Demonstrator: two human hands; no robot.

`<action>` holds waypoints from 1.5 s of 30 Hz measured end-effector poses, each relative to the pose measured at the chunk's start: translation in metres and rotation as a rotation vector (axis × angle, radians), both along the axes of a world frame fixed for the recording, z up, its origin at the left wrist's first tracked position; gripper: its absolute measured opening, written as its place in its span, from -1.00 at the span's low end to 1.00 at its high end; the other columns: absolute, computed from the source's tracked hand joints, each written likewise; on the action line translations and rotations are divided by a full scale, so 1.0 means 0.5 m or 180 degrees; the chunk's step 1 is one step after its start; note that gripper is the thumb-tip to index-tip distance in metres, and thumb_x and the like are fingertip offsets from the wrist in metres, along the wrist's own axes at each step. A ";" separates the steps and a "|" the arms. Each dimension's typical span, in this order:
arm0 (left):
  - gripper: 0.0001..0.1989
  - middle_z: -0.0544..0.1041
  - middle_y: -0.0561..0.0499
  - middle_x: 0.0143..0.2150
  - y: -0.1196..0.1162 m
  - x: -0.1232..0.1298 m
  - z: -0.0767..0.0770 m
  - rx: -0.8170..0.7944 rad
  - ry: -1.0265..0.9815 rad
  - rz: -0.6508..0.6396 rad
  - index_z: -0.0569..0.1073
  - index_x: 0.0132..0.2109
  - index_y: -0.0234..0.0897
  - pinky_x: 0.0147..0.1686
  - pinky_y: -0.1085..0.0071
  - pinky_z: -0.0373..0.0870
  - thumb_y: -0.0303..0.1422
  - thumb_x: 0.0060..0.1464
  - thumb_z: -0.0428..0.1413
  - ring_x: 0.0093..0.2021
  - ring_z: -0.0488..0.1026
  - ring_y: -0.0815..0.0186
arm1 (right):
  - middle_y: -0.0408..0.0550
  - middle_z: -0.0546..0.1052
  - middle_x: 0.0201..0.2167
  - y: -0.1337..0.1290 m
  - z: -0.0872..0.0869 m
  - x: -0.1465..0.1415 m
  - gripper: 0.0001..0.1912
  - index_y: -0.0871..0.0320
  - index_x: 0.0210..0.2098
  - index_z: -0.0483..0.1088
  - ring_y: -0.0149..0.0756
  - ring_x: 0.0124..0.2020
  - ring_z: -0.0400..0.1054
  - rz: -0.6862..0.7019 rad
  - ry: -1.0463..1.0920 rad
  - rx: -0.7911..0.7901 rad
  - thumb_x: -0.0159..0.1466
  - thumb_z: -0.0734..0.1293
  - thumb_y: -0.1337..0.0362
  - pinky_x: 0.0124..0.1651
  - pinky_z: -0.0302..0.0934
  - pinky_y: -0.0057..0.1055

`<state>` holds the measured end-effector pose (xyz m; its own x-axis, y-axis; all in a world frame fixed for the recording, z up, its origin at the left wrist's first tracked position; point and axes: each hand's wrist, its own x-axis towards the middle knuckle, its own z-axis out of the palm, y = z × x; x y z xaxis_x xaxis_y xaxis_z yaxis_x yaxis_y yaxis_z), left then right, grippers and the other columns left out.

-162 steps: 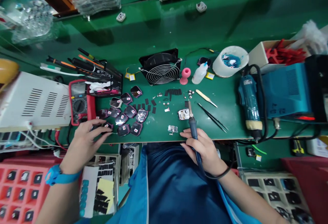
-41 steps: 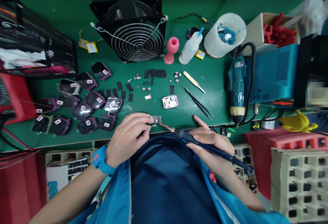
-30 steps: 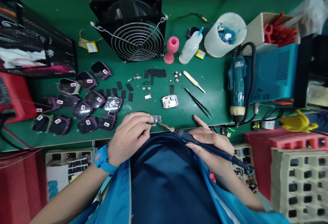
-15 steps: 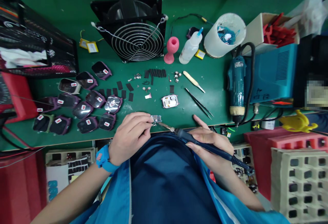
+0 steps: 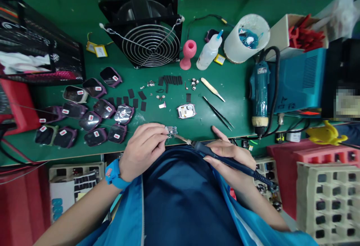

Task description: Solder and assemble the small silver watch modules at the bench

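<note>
Near the front edge of the green table, my left hand (image 5: 146, 146) pinches a small circuit board (image 5: 172, 129) by its left side. My right hand (image 5: 232, 154) is closed around the dark handle of a soldering iron (image 5: 206, 149). The iron's tip touches or nearly touches the lower right of the board; the exact contact is too small to tell. Just behind the board lies an open watch case (image 5: 186, 111) with a white inside. Tweezers (image 5: 218, 113) and a cream-handled tool (image 5: 212, 89) rest to the right of the case.
Several purple-framed watches (image 5: 90, 120) lie at the left. A fan (image 5: 153, 45) stands at the back, beside a pink stand (image 5: 188, 54), a white bottle (image 5: 209, 53) and a white bucket (image 5: 233, 47). On the right are a teal screwdriver (image 5: 260, 92) and a blue box (image 5: 300, 81).
</note>
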<state>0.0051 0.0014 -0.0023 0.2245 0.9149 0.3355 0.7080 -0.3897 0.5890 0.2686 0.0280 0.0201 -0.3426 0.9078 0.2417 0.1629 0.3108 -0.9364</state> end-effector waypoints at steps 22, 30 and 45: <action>-0.86 0.64 -0.04 -0.07 -0.012 0.008 0.027 -0.0018 0.0193 0.0212 0.47 -0.14 -0.24 0.11 0.30 0.58 -0.58 0.26 0.14 0.01 0.63 0.24 | 0.04 0.61 -0.03 0.219 0.002 0.018 -0.76 0.06 0.04 0.53 -0.05 0.04 0.55 -0.1703 -0.0931 0.1368 0.40 0.37 0.21 0.17 0.45 -0.04; -0.81 0.66 0.02 -0.15 -0.010 0.008 0.033 -0.0085 0.0038 0.0307 0.51 -0.10 -0.21 0.02 0.23 0.57 -0.58 0.23 0.15 -0.02 0.61 0.20 | 0.07 0.59 0.04 0.214 -0.008 0.027 -0.71 0.07 0.08 0.48 -0.04 0.08 0.54 -0.1595 -0.1297 0.1350 0.39 0.38 0.17 0.20 0.44 -0.02; -0.86 0.57 0.03 -0.15 -0.006 0.016 0.028 -0.0345 0.0051 0.0485 0.49 -0.19 -0.22 -0.08 0.43 0.51 -0.55 0.27 0.12 -0.16 0.56 0.35 | -0.13 0.68 -0.29 -0.011 0.012 0.042 -0.76 0.04 -0.20 0.58 -0.15 -0.17 0.62 -0.0948 0.0399 -0.0398 0.17 0.56 0.43 0.06 0.55 -0.06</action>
